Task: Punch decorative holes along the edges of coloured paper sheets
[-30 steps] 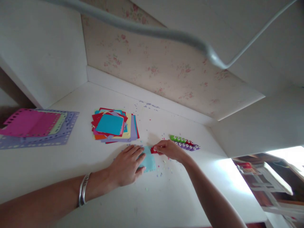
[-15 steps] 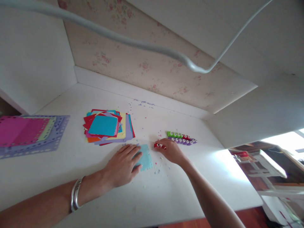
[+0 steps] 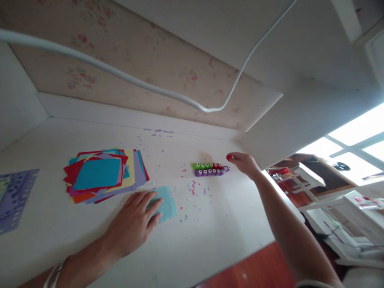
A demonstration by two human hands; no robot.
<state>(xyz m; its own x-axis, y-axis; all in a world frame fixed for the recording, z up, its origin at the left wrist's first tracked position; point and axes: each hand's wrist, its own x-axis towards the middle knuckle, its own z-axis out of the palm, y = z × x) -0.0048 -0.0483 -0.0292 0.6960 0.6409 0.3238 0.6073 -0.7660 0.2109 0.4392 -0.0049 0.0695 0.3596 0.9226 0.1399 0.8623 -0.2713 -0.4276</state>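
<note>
The pale blue paper (image 3: pixel 169 205), lower centre of the frame, looks notched along its right edge; its covered side I cannot judge. The left hand (image 3: pixel 136 218) lies spread over it. The right hand (image 3: pixel 243 163), pinching a small red piece (image 3: pixel 229 157), has moved from beside the paper to the right end of the eyed rows (image 3: pixel 207 173).

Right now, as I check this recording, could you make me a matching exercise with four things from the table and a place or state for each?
Things:
1. Light blue sheet
2. Small red piece
3. Paper pile
4. Pieces with eyes

Places or states:
A. Lined up in two rows
B. Held in the fingers of the right hand
C. Stacked unevenly, in many colours
D. Partly under the left hand

Pairs: 1-D, 2-B, 3-C, 4-A
</note>
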